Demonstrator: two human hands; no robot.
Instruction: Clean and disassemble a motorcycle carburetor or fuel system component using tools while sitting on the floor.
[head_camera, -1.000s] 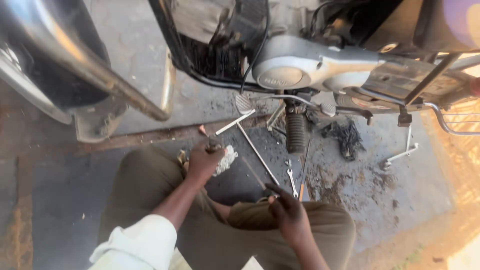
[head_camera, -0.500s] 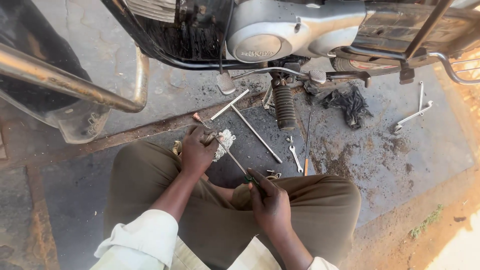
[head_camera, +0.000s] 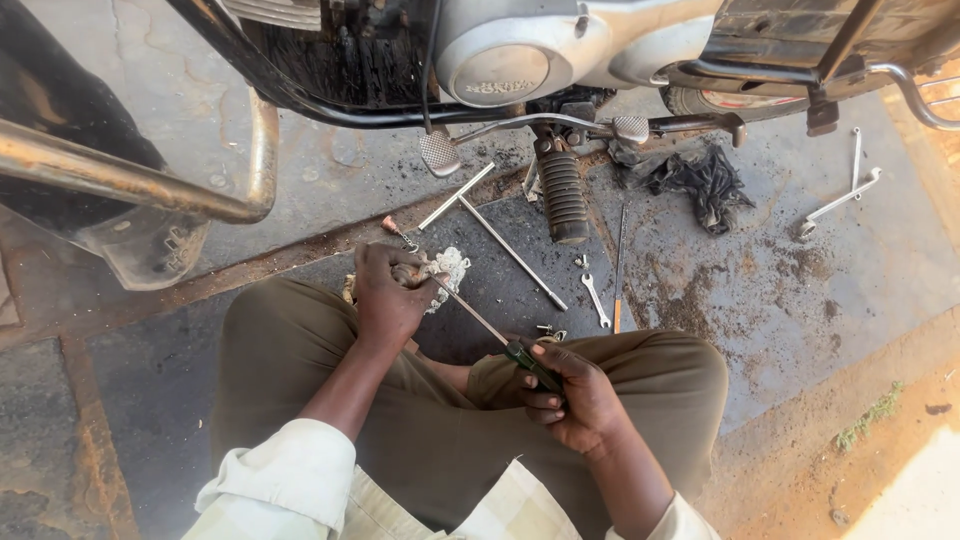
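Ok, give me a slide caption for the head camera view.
Seated by a motorcycle, left hand grips a metal part while right hand works a long screwdriver into it.

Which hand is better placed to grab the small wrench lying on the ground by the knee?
Probably the right hand: it sits nearer the small wrench, though it grips the screwdriver handle. The left hand is farther off, pressing a pale part.
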